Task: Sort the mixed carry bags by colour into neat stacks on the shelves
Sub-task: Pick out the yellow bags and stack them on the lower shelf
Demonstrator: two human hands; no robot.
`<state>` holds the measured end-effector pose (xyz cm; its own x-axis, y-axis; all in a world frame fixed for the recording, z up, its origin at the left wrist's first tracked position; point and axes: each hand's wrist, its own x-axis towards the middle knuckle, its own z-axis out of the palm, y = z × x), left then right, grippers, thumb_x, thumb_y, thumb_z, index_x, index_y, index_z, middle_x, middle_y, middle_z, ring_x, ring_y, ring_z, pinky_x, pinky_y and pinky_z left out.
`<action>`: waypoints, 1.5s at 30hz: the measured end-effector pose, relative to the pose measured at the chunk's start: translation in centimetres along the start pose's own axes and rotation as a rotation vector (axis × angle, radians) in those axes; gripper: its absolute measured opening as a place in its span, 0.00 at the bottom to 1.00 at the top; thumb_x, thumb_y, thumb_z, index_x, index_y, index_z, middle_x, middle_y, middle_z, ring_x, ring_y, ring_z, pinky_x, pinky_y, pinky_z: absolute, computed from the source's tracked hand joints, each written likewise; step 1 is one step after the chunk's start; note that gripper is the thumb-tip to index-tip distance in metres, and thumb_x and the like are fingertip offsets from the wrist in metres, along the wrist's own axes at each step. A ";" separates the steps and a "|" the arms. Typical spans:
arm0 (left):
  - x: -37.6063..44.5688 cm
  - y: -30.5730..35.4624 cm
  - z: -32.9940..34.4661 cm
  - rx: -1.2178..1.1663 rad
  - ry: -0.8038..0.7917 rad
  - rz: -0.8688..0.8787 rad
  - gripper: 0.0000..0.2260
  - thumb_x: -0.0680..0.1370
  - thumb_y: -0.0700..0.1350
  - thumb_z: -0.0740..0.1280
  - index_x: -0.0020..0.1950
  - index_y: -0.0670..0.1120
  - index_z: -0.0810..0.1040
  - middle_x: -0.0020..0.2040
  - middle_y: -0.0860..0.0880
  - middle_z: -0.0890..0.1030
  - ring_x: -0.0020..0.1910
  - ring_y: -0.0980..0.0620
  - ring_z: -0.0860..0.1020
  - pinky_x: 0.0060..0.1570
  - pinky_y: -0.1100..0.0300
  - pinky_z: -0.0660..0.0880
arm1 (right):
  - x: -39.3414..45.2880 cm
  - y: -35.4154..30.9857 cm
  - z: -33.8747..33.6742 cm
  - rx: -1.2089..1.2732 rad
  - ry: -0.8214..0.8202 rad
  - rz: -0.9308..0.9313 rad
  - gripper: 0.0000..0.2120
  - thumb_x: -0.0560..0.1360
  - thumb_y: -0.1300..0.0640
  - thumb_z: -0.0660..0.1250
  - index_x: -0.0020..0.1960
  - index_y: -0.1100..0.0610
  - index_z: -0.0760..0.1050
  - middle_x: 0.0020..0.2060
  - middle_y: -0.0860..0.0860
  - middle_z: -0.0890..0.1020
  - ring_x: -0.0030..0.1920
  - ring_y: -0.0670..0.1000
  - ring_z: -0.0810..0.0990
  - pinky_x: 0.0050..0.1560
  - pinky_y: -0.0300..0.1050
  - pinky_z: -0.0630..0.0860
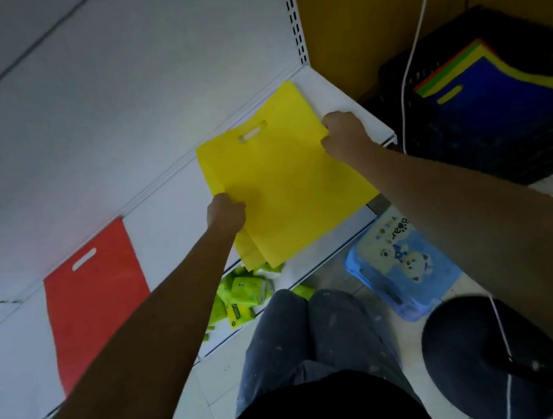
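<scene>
Head view, shelf: a white shelf [170,200] runs from lower left to upper right, ending at a slotted upright beside a yellow wall.
Head view, yellow bag: a yellow bag [285,180] lies flat at the right end of the shelf, its cut-out handle toward the back panel; its near edge hangs a little over the shelf front, and at least one more yellow layer shows beneath that corner.
Head view, left hand: the left hand [225,213] is closed on the bag's left edge, fingers curled, apparently pinching the fabric; the fingertips are hidden.
Head view, right hand: the right hand [344,134] is closed on the right edge near the top, pinching it in the same way.
Head view, red bag: a red bag [92,299] lies flat further left on the same shelf, well apart from the yellow one.
Head view, unsorted bags: a black crate [467,139] to the right holds the rest, a blue bag [504,104] on top with green, orange and yellow edges showing behind it.
Step in hand: laying or squaring the yellow bag on its stack, as I judge it.
Next move: probably letting go with both hands once the edges line up, then reaching right to the crate for another bag; the overhanging edge may need a push back.
</scene>
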<state>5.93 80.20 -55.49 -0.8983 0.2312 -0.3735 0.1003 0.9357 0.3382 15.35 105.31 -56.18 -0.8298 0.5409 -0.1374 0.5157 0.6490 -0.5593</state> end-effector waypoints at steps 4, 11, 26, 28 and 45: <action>0.4 -1.3 -1.1 0.024 0.086 -0.020 0.14 0.78 0.46 0.65 0.55 0.35 0.75 0.54 0.35 0.78 0.54 0.36 0.77 0.50 0.47 0.76 | 0.3 -0.7 0.1 0.072 -0.022 -0.015 0.22 0.72 0.64 0.67 0.32 0.53 0.54 0.28 0.50 0.59 0.29 0.51 0.61 0.28 0.47 0.53; 0.7 -2.5 -1.5 0.071 0.075 -0.054 0.16 0.76 0.49 0.67 0.56 0.37 0.74 0.54 0.37 0.79 0.55 0.36 0.77 0.51 0.47 0.75 | 0.2 -3.2 1.2 -0.044 -0.003 0.008 0.09 0.75 0.65 0.65 0.41 0.55 0.68 0.40 0.55 0.73 0.49 0.59 0.77 0.40 0.49 0.68; -10.5 -3.2 -12.3 -0.189 0.318 0.114 0.12 0.75 0.47 0.69 0.57 0.46 0.77 0.56 0.46 0.79 0.56 0.45 0.76 0.57 0.51 0.73 | -6.6 -15.0 -3.9 -0.110 -0.178 -0.279 0.20 0.74 0.56 0.68 0.65 0.57 0.72 0.62 0.58 0.74 0.62 0.60 0.73 0.60 0.52 0.73; -14.1 -4.7 -16.1 -0.161 0.364 0.136 0.12 0.76 0.45 0.68 0.58 0.45 0.77 0.57 0.45 0.79 0.57 0.45 0.76 0.57 0.53 0.72 | -9.5 -19.3 -5.5 -0.075 -0.210 -0.390 0.19 0.73 0.56 0.68 0.63 0.56 0.74 0.61 0.56 0.76 0.62 0.58 0.74 0.60 0.51 0.72; -45.6 -29.2 -43.4 0.129 1.011 0.128 0.07 0.78 0.48 0.64 0.55 0.53 0.76 0.55 0.56 0.77 0.55 0.53 0.75 0.51 0.56 0.72 | -39.9 -56.2 -12.8 -0.034 -0.141 -1.384 0.14 0.77 0.51 0.66 0.62 0.48 0.74 0.57 0.43 0.75 0.58 0.47 0.74 0.58 0.45 0.72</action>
<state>25.37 30.78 -10.89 -0.8119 0.0548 0.5812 0.2124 0.9551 0.2067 22.18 54.13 -8.77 -0.6773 -0.6013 0.4239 -0.7302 0.6198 -0.2875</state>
